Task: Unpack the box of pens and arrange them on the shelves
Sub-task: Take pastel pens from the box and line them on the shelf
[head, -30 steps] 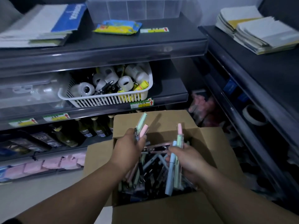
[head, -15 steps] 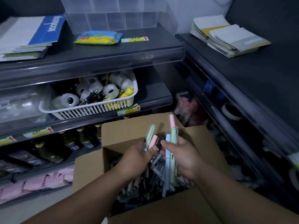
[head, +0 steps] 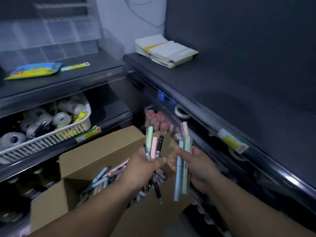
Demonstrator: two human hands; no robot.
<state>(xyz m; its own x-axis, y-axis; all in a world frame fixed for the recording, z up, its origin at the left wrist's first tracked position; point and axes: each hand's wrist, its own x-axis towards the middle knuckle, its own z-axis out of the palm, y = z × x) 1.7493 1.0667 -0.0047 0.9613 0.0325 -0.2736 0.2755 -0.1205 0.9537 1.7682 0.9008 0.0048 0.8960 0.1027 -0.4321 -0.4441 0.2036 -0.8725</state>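
**Position.** An open cardboard box (head: 102, 151) stands low in the corner where two dark shelving units meet. The person leans over it with both bare forearms stretched forward above the opening.

**Left hand** (head: 143, 168). The fingers and thumb are curled tightly round a mixed bundle of pens (head: 154, 147). One mint-green, one pink and one black pen can be told apart. Their upper ends stand above the fist. The lower ends stick out below it, over the box opening.

**Right hand** (head: 196, 166). The fingers are wrapped round a second group of pastel pens (head: 179, 170): one blue, one green, one pink. These are held roughly upright and parallel. This hand is close to the left hand but apart from it, above the right side of the box.

**Box contents.** Loose pens (head: 100, 180) lie heaped inside the box at mixed angles, most of them pastel.

**Left shelving unit** (head: 71, 79). The top shelf carries a blue-and-yellow packet (head: 34, 70), with a clear divided organiser (head: 51, 40) behind it. The shelf below holds a white slotted basket (head: 39, 146) filled with tape rolls (head: 61, 118).

**Right shelving unit** (head: 239, 100). A stack of paper booklets (head: 165, 52) lies at the far end of its dark top surface. A yellow-and-white label (head: 230, 139) is fixed to the front edge.

The view is blurred, so the items on the lower shelves cannot be identified.
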